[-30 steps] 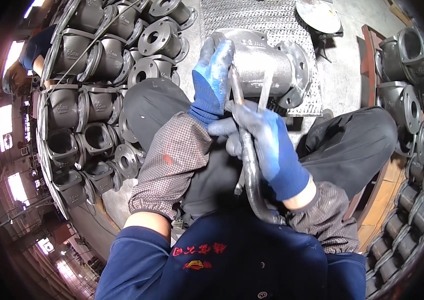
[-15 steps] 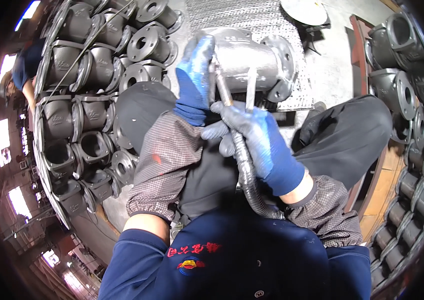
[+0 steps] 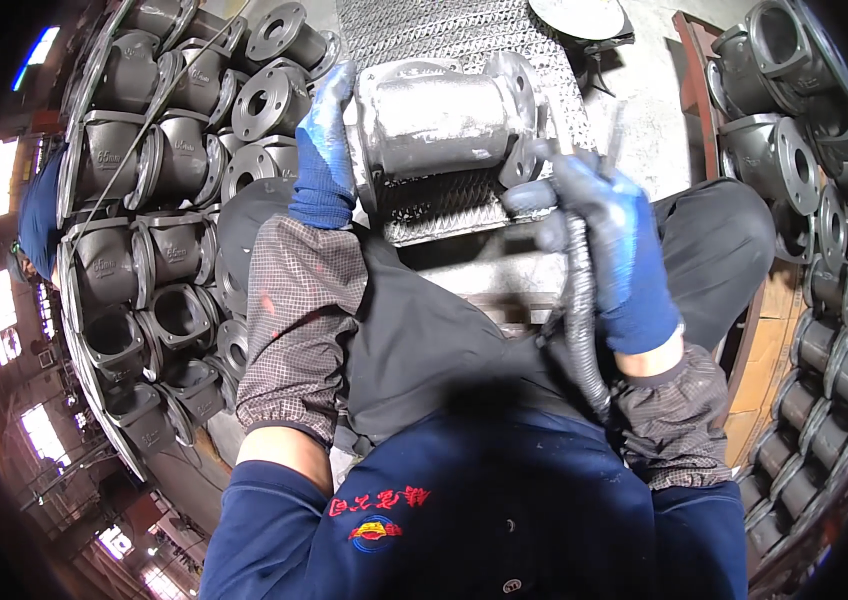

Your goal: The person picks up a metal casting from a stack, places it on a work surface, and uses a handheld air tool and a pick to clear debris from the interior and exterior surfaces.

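A grey flanged valve body casting [image 3: 434, 115] lies on its side on a metal mesh worktop [image 3: 444, 30] in front of me. My left hand [image 3: 324, 150], in a blue-coated glove, is closed on the flange at its left end; part of the fingers is hidden. To the right of the casting, my gloved right hand [image 3: 614, 240] is closed round a hose-fed tool, apart from the casting. A slim rod [image 3: 617, 135] sticks up from this grip, smeared by motion. A ribbed grey hose [image 3: 581, 320] runs down from the hand towards my lap.
Several rows of grey flanged castings [image 3: 104, 260] stand stacked at the left. More castings [image 3: 769, 170] are piled at the right, beside a reddish metal frame [image 3: 694, 65]. A round pale disc on a stand [image 3: 579, 15] is beyond the worktop. Another person [image 3: 41, 215] is at the far left.
My right hand has moved right with the tool, away from the casting. The casting's right end has swung away from me, with my left hand still at its left flange.
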Demonstrator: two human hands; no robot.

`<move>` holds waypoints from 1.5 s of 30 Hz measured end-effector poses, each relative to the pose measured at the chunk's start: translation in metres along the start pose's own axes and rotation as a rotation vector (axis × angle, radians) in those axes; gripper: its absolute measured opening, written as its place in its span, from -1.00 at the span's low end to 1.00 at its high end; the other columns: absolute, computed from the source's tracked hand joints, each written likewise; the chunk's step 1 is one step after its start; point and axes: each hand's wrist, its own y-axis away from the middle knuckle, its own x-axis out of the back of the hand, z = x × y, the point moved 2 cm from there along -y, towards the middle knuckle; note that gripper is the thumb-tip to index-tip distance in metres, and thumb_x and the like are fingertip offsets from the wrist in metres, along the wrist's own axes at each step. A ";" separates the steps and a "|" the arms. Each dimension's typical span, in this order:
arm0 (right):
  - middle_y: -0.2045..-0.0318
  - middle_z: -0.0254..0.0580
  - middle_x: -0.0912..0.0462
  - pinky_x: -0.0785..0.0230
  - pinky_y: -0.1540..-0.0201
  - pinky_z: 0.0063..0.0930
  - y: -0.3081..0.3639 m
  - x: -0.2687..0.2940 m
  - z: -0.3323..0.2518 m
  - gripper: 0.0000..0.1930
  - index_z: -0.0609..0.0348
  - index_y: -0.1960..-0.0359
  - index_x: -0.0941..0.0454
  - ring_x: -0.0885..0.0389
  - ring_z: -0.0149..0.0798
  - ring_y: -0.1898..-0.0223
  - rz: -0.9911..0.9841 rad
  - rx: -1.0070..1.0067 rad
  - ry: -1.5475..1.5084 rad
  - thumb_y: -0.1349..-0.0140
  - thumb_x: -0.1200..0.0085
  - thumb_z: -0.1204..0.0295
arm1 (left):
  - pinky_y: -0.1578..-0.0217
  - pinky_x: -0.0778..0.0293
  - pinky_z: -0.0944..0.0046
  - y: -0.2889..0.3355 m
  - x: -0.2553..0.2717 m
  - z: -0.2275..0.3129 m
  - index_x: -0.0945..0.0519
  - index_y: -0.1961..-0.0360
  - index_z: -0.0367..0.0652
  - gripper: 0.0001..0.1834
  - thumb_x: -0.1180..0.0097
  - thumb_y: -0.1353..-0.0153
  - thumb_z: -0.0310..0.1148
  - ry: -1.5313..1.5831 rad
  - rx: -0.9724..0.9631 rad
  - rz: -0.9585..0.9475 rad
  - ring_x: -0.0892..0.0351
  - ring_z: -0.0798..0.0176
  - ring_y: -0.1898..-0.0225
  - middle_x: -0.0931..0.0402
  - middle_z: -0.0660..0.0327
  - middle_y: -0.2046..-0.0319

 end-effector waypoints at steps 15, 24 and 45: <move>0.21 -0.14 -0.57 -0.36 0.11 -0.53 -0.170 0.060 0.052 -0.69 0.32 0.11 -0.48 -0.53 -0.36 0.20 -0.118 0.304 0.531 -0.31 0.23 0.36 | -0.21 -0.20 0.23 -0.015 0.015 -0.001 -0.18 -0.22 -0.37 -0.56 0.24 -0.34 -0.44 -1.218 -0.980 -0.281 -0.28 0.04 -0.19 -0.26 -0.08 -0.16; 0.41 -0.06 -0.58 -0.40 0.32 -0.44 -0.174 0.049 0.049 -0.68 0.39 0.23 -0.48 -0.55 -0.28 0.40 -0.114 0.193 0.483 -0.30 0.26 0.35 | -0.05 -0.34 0.36 -0.002 -0.005 0.012 -0.40 -0.08 -0.30 -0.60 0.18 -0.34 -0.25 -0.286 -0.160 0.058 -0.43 0.29 0.00 -0.42 0.13 -0.02; 0.38 -0.10 -0.60 -0.49 0.34 -0.52 -0.194 0.025 -0.007 -0.70 0.34 0.22 -0.48 -0.60 -0.32 0.43 -0.131 0.140 0.184 -0.29 0.21 0.33 | 0.24 -0.52 0.34 -0.037 0.005 0.025 -0.52 0.06 -0.18 -0.71 0.02 -0.21 -0.34 0.066 -0.078 0.012 -0.57 0.31 0.24 -0.57 0.18 0.23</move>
